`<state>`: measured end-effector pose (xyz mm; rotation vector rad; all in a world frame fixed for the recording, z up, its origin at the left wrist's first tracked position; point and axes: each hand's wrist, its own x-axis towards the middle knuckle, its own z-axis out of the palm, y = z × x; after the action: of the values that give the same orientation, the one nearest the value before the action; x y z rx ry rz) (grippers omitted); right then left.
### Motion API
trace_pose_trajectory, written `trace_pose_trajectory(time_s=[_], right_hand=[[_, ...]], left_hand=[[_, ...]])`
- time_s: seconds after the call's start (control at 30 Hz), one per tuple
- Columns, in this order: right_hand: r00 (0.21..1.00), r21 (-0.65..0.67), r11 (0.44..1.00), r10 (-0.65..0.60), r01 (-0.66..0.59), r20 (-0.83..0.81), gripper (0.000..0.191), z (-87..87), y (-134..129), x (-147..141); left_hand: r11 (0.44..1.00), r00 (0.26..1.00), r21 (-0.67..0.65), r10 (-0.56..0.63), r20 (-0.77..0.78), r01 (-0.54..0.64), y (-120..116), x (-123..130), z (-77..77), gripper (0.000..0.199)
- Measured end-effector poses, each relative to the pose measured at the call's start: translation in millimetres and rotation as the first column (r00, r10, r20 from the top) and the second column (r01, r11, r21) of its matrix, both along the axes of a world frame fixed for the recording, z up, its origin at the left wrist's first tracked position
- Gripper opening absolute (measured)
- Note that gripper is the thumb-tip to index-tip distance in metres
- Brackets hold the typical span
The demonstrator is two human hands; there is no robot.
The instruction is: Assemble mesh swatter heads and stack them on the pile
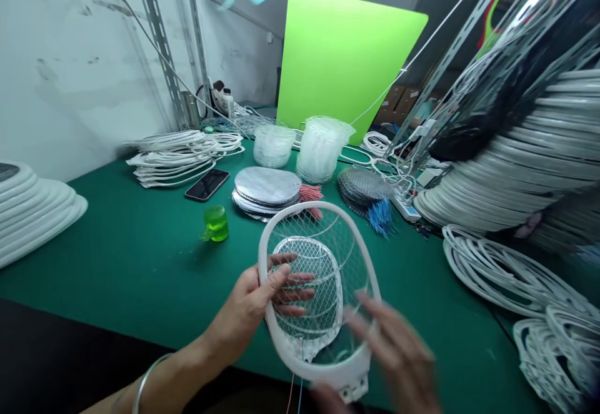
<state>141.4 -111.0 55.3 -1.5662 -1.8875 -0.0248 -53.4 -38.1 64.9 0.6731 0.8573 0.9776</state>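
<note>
My left hand (pixel 253 301) grips the left rim of a white oval racket frame (pixel 370 264) strung with net, the thumb in front and the fingers spread behind. Tilted upright, the frame stands just above the table. Through its net shows a smaller oval mesh panel (pixel 341 289) with a pale rim; whether it touches the frame I cannot tell. A red and a blue wire (pixel 300 395) hang below. Blurred by motion, my right hand (pixel 405 351) is at the frame's lower right, its fingers stretched over the rim and the thumb apart; contact is unclear.
Silver mesh panels (pixel 267 184) with red wires and dark mesh panels (pixel 360 184) with blue wires lie ahead. Nearby are a green container (pixel 216 223), a phone (pixel 207 185) and clear net stacks (pixel 323 148). White frames (pixel 520 151) are piled high at right; others (pixel 37 214) stand left.
</note>
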Motion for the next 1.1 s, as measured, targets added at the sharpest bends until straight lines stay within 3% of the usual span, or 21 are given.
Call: trace_pose_trajectory(time_s=[0.07, 0.1, 0.17, 0.2, 0.27, 0.37, 0.47, 0.53, 0.7, 0.83, 1.1], right_hand=[[0.923, -0.246, 0.95, -0.262, 0.195, -0.28, 0.082, -5.1, 19, 17], [0.837, -0.417, 0.891, -0.361, 0.179, -0.411, 0.083, -9.1, 29, 23], [0.646, -0.632, 0.775, -0.477, -0.011, -0.596, 0.081, -20.5, 45, 28], [0.56, -0.656, 0.748, -0.504, -0.096, -0.657, 0.079, -27.3, 50, 28], [0.438, -0.642, 0.755, -0.537, -0.131, -0.721, 0.073, -40.9, 56, 24], [0.365, -0.617, 0.783, -0.554, -0.078, -0.748, 0.065, -56.4, 57, 20], [0.382, -0.624, 0.779, -0.557, -0.068, -0.737, 0.062, -66.0, 56, 23], [0.434, -0.64, 0.765, -0.554, -0.072, -0.711, 0.063, -71.0, 57, 27], [0.666, -0.622, 0.782, -0.485, 0.041, -0.566, 0.061, -77.3, 63, 38], [0.804, -0.598, 0.783, -0.463, 0.172, -0.374, 0.054, -72.9, 67, 38], [0.889, -0.566, 0.778, -0.429, 0.273, -0.161, 0.048, -73.5, 65, 35]], left_hand=[[0.998, 0.997, -0.008, -0.068, -0.037, 0.067, 14, -13, -8.4, 0.044], [0.994, 0.992, -0.013, -0.11, -0.06, 0.109, 21, -17, -13.8, 0.042], [0.984, 0.977, -0.014, -0.181, -0.115, 0.18, 32, -21, -26.6, 0.042], [0.982, 0.969, -0.013, -0.187, -0.164, 0.187, 36, -20, -33.5, 0.043], [0.989, 0.944, -0.017, -0.146, -0.295, 0.148, 40, -18, -47.3, 0.046], [0.998, 0.878, 0.014, -0.043, -0.476, 0.056, 42, -15, -64.3, 0.044], [0.994, 0.788, 0.11, 0.055, -0.613, 0.017, 43, -17, -74.4, 0.04], [0.989, 0.726, 0.147, 0.096, -0.681, 0.007, 45, -18, -77.7, 0.039], [0.982, 0.606, 0.189, 0.15, -0.781, 0.0, 52, -20, -82.8, 0.036], [0.984, 0.572, 0.177, 0.156, -0.805, -0.02, 53, -18, -87.1, 0.035], [0.978, 0.336, 0.21, 0.196, -0.921, 0.006, 48, -13, -80.6, 0.027]])
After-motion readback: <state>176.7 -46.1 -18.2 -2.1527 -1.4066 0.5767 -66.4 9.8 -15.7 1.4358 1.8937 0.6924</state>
